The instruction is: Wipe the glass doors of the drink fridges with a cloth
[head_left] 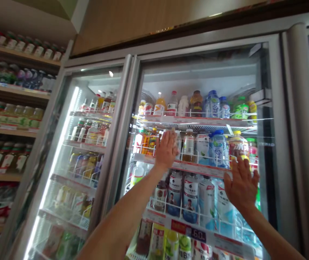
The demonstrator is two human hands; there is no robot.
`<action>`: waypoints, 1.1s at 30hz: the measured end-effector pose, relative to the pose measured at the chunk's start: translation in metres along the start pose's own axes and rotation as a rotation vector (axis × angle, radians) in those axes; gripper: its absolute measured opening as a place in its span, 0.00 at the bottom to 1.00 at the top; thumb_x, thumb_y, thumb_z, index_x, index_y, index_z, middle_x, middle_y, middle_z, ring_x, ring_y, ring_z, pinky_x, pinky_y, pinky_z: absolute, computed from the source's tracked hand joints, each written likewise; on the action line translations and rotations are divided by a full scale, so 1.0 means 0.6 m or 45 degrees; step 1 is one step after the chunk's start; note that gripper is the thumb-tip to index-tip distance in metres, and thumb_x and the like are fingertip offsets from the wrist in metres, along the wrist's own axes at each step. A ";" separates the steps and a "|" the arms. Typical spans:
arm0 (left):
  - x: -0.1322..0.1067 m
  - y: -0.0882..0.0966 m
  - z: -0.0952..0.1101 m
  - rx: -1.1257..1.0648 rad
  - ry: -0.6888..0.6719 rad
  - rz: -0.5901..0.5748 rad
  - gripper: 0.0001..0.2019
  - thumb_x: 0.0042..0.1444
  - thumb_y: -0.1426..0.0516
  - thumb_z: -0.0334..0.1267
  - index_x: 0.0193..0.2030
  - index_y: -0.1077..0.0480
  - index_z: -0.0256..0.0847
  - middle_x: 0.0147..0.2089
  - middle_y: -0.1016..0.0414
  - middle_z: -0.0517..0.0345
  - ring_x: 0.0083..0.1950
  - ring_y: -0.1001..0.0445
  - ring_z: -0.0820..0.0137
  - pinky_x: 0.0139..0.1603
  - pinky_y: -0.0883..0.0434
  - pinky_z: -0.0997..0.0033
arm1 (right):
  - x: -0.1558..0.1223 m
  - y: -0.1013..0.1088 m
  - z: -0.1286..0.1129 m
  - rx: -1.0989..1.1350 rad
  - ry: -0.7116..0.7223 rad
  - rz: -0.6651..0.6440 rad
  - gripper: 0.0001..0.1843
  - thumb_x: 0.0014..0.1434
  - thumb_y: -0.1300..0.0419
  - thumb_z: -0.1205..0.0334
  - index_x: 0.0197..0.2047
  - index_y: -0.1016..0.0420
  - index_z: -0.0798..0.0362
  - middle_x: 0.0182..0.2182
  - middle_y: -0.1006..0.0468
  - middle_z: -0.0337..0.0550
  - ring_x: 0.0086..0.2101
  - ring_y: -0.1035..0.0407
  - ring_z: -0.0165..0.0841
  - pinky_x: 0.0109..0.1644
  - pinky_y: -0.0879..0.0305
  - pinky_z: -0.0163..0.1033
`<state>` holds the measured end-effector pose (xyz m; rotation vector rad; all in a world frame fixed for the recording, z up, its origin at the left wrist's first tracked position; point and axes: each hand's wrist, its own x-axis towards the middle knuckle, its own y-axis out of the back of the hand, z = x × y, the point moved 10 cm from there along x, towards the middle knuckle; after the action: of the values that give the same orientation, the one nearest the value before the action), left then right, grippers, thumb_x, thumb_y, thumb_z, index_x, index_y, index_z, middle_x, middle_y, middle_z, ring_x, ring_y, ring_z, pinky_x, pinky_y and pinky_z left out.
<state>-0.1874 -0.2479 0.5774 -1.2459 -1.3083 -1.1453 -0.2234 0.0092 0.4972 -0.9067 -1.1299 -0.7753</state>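
In the head view, a tall drinks fridge stands in front of the person, and both hands are flat on its right glass door (197, 77). The door is big and see-through, with a silver frame around it, and it reaches from near the top of the view down to the bottom edge. Light shines off the glass, and the shelves of bottles show through it. The left hand (166, 148) is pressed on the glass in the middle of the door, level with the second shelf, with its fingers (167, 137) stretched out, close together and pointing up. It holds nothing. The right hand (241, 185) is pressed on the glass lower down, near the door's right edge, with its fingers (245, 166) spread wide and pointing up. It holds nothing too. Behind the glass between the two hands stands a blue bottle (219, 147) on a white wire shelf (186, 166), next to a bottle with a red label (237, 148). On the top shelf stands an orange juice bottle (159, 104). Left of this door is another glass door (89, 151), with more drinks behind it. Far left, wooden shelves (13, 94) hold rows of jars and bottles.
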 end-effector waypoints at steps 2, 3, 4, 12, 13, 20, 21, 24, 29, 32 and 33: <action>-0.012 -0.001 0.004 -0.013 -0.169 -0.027 0.23 0.60 0.56 0.42 0.61 0.43 0.40 0.65 0.45 0.51 0.67 0.49 0.65 0.66 0.53 0.54 | -0.001 -0.001 0.002 -0.021 0.011 -0.006 0.32 0.61 0.55 0.57 0.66 0.56 0.59 0.62 0.45 0.57 0.61 0.51 0.46 0.62 0.56 0.57; -0.018 0.006 -0.024 -0.004 -0.132 -0.017 0.23 0.60 0.57 0.42 0.61 0.43 0.40 0.65 0.44 0.51 0.67 0.48 0.65 0.66 0.53 0.53 | 0.000 -0.002 0.003 -0.033 0.011 -0.012 0.32 0.61 0.56 0.56 0.66 0.56 0.59 0.62 0.46 0.57 0.61 0.51 0.46 0.62 0.56 0.57; -0.024 0.015 -0.064 0.015 -0.023 0.008 0.23 0.60 0.57 0.41 0.61 0.43 0.40 0.65 0.44 0.49 0.66 0.47 0.64 0.66 0.53 0.52 | 0.001 -0.002 0.004 -0.045 0.008 -0.023 0.32 0.61 0.56 0.56 0.66 0.56 0.60 0.62 0.46 0.57 0.61 0.52 0.46 0.62 0.56 0.57; -0.169 0.018 0.046 -0.069 -0.430 0.058 0.24 0.60 0.56 0.43 0.62 0.45 0.41 0.66 0.47 0.53 0.68 0.53 0.66 0.67 0.58 0.54 | -0.009 -0.008 -0.051 0.027 0.009 -0.158 0.31 0.63 0.58 0.56 0.66 0.58 0.56 0.64 0.50 0.55 0.63 0.56 0.44 0.63 0.61 0.58; -0.192 0.017 0.076 -0.102 -0.557 0.044 0.24 0.60 0.55 0.44 0.62 0.44 0.42 0.66 0.46 0.55 0.68 0.53 0.66 0.67 0.59 0.55 | -0.016 -0.011 -0.069 0.072 0.052 -0.200 0.30 0.63 0.57 0.56 0.66 0.57 0.53 0.64 0.49 0.53 0.63 0.55 0.43 0.63 0.61 0.57; -0.225 0.055 -0.125 0.016 0.011 0.235 0.23 0.61 0.56 0.37 0.63 0.46 0.38 0.62 0.40 0.46 0.67 0.50 0.68 0.67 0.62 0.57 | -0.063 -0.006 -0.099 0.139 0.056 -0.254 0.29 0.63 0.57 0.56 0.66 0.59 0.45 0.63 0.46 0.47 0.62 0.52 0.40 0.64 0.64 0.58; -0.231 0.058 -0.148 0.040 0.162 0.270 0.23 0.61 0.56 0.37 0.63 0.48 0.37 0.63 0.42 0.45 0.68 0.51 0.67 0.67 0.62 0.57 | -0.066 -0.005 -0.096 0.135 0.041 -0.248 0.29 0.63 0.57 0.55 0.66 0.59 0.46 0.63 0.46 0.48 0.62 0.52 0.41 0.64 0.64 0.58; -0.251 0.042 -0.092 -0.025 0.164 0.204 0.25 0.61 0.56 0.37 0.65 0.51 0.37 0.65 0.47 0.46 0.68 0.54 0.66 0.67 0.61 0.55 | -0.070 -0.004 -0.091 0.134 0.014 -0.238 0.29 0.63 0.56 0.56 0.66 0.57 0.48 0.63 0.47 0.49 0.62 0.53 0.41 0.64 0.64 0.57; -0.312 0.028 0.040 -0.228 -0.494 0.019 0.24 0.61 0.56 0.41 0.63 0.48 0.40 0.65 0.44 0.53 0.68 0.51 0.65 0.67 0.59 0.52 | -0.071 0.000 -0.093 0.130 0.039 -0.223 0.28 0.62 0.53 0.58 0.65 0.53 0.49 0.62 0.45 0.49 0.62 0.52 0.41 0.64 0.62 0.56; -0.310 0.042 -0.070 -0.109 -0.198 0.061 0.24 0.62 0.56 0.38 0.65 0.51 0.40 0.65 0.44 0.49 0.68 0.52 0.66 0.67 0.59 0.54 | -0.070 0.002 -0.093 0.112 0.037 -0.219 0.28 0.62 0.53 0.59 0.65 0.51 0.50 0.62 0.44 0.50 0.62 0.51 0.41 0.64 0.61 0.56; -0.308 0.048 -0.108 -0.062 -0.042 0.090 0.24 0.62 0.57 0.37 0.65 0.52 0.40 0.65 0.45 0.47 0.68 0.53 0.67 0.67 0.59 0.54 | -0.069 0.001 -0.092 0.108 0.032 -0.222 0.28 0.62 0.53 0.59 0.65 0.50 0.51 0.62 0.44 0.50 0.61 0.51 0.41 0.64 0.61 0.56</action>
<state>-0.1534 -0.3291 0.4003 -1.3413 -1.2575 -1.1165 -0.2108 -0.0376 0.4476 -0.7324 -1.2217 -0.8717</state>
